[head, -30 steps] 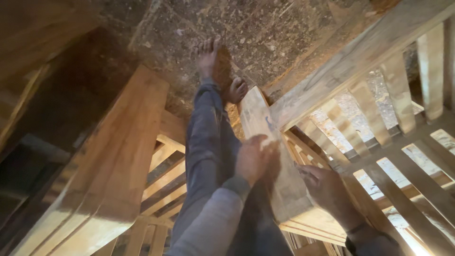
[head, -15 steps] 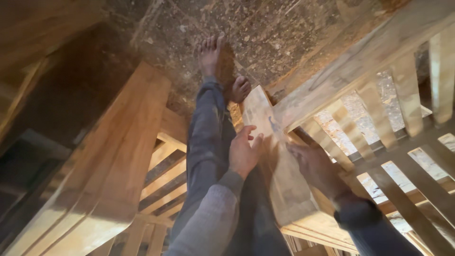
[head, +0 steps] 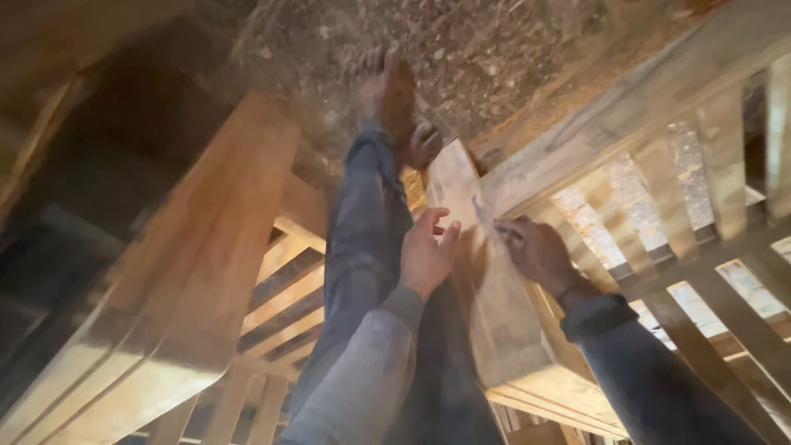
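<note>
A pale wooden plank [head: 494,321] slopes from my lap down to the dirt floor. My bare feet [head: 387,91] rest at its far end. My left hand [head: 426,251] lies against the plank's left edge with fingers spread and holds nothing. My right hand [head: 540,251] rests on the plank's right side, its fingers pinched around a thin bluish pen [head: 480,208] whose tip touches the wood. My legs in grey trousers [head: 358,239] stretch out to the left of the plank.
A slatted wooden frame [head: 684,198] stands at the right, close against the plank. Another slatted wooden piece with a broad board [head: 206,264] lies at the left. The ground [head: 511,58] is bare, littered dirt.
Both hands have slid farther up the plank, away from me. My left hand went from gripping the plank's edge to lying with fingers spread. My right hand now sets the pen on the wood.
</note>
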